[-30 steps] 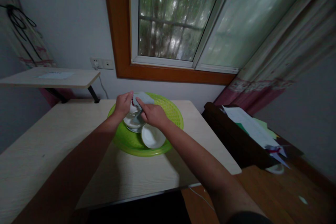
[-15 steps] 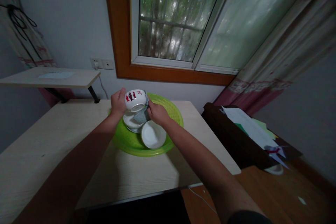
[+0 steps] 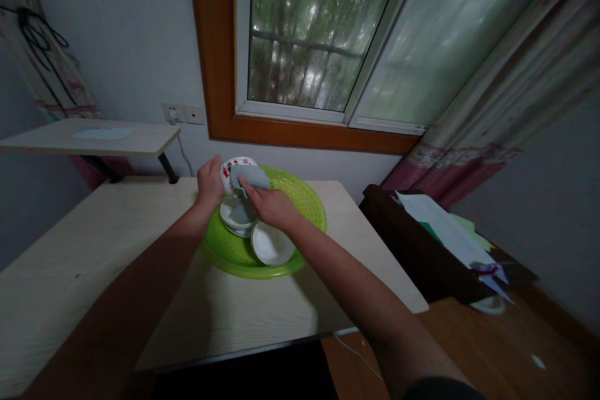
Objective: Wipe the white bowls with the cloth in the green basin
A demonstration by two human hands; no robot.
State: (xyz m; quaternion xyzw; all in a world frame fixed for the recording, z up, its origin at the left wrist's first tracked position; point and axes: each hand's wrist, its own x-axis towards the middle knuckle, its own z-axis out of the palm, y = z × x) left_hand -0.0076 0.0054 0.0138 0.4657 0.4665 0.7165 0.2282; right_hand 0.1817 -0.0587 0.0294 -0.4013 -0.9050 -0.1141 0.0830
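Room: pale wall, wood-framed window, light wood-grain table with a smooth, faintly streaked top. On it, one round tray, lime-green plastic, its floor dimpled or perforated. Above the tray's far left part, one patterned bowl, white, glossy, probably ceramic, red motifs on its outer wall; round, so no long axis, and held tilted. My left hand is closed on its left side; the bowl lies directly right of that grip and ahead-left of my right hand, the left being nearer. My right fingers are closed on one grey cloth, soft, fine-textured, laid over the bowl's face, its longer side running left to right. Beneath: one white bowl on other dishware, count unclear. Beside it, nearer me: one plain white bowl, shallow, smooth, round-rimmed.
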